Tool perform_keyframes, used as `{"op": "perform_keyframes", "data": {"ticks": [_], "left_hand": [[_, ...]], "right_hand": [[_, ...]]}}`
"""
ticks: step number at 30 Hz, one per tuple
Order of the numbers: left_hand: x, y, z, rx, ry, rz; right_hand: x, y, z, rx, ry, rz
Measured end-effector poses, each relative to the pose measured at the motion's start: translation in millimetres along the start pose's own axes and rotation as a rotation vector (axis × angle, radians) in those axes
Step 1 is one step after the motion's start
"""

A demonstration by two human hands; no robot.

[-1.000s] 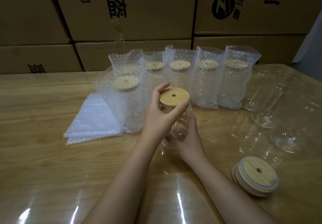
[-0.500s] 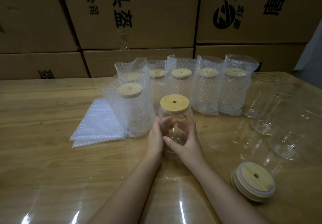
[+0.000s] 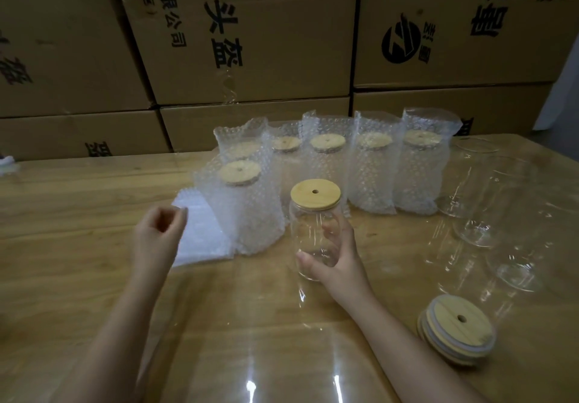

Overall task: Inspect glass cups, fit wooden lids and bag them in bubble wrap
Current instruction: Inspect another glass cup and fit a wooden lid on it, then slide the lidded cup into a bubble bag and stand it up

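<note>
Black print on stacked cardboard boxes (image 3: 94, 42).
Middle box (image 3: 282, 67): "有限公司", large "头盔"; right box (image 3: 470, 64): round logo (image 3: 401, 42), other characters unclear.

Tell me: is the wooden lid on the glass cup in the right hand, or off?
On. The wooden lid sits flat over the mouth of the upright glass cup that the right hand grips.

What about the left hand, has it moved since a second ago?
Yes. The left hand has come off the glass cup and swung left, to the flat bubble wrap bags. The right hand grips the cup.
</note>
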State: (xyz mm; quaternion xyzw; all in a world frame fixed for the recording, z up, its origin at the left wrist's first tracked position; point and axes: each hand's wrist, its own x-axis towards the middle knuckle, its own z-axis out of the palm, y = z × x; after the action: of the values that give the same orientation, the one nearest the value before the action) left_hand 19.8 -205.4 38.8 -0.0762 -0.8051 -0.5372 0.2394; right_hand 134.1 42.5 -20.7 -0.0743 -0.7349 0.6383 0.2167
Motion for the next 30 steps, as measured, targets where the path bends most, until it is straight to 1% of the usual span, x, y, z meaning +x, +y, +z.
{"op": "perform_keyframes", "data": {"ticks": [2,3,4,5,7,9,11,15,18,20,22,24,26,28,30], "left_hand": [[2,-16,-2,0.312,-0.443,0.015],[2,-23,-2,0.482,-0.622,0.073],[2,-29,-1,0.601,-0.714,0.145],[2,-32,0,0.655,-0.725,0.202],[5,-30,1,0.626,-0.684,0.236],[10,-28,-1,0.588,-0.681,0.181],[14,-30,-2,0.55,-0.636,0.133],[16,-32,-3,0.469,-0.472,0.043],[22,-26,-6,0.381,-0.284,-0.033],[29,-13,-10,0.311,-0.188,-0.045],[35,6,-14,0.31,-0.128,0.024],[35,31,-21,0.383,-0.022,0.189],[29,62,-29,0.411,0.135,0.377],[19,94,-38,0.392,0.226,0.516],[8,123,-46,0.368,0.221,0.654]], "right_hand": [[0,0,1,0.0,0.005,0.003],[0,0,1,0.001,0.007,0.004],[0,1,1,0.002,0.008,0.004],[0,1,1,0.0,0.007,0.004],[1,2,1,-0.008,0.003,0.0],[1,2,0,-0.018,-0.002,-0.008],[2,3,-1,-0.017,-0.01,-0.014],[3,4,-3,-0.01,-0.021,-0.013],[3,3,-2,0.001,-0.025,-0.014],[2,3,-2,0.002,-0.02,-0.012],[2,3,-2,0.001,-0.024,-0.015],[2,4,-2,-0.004,-0.037,-0.02],[-1,-1,-1,-0.019,-0.016,-0.035],[-4,-6,0,-0.019,0.077,-0.084],[-10,-15,0,-0.015,0.239,-0.169]]}}
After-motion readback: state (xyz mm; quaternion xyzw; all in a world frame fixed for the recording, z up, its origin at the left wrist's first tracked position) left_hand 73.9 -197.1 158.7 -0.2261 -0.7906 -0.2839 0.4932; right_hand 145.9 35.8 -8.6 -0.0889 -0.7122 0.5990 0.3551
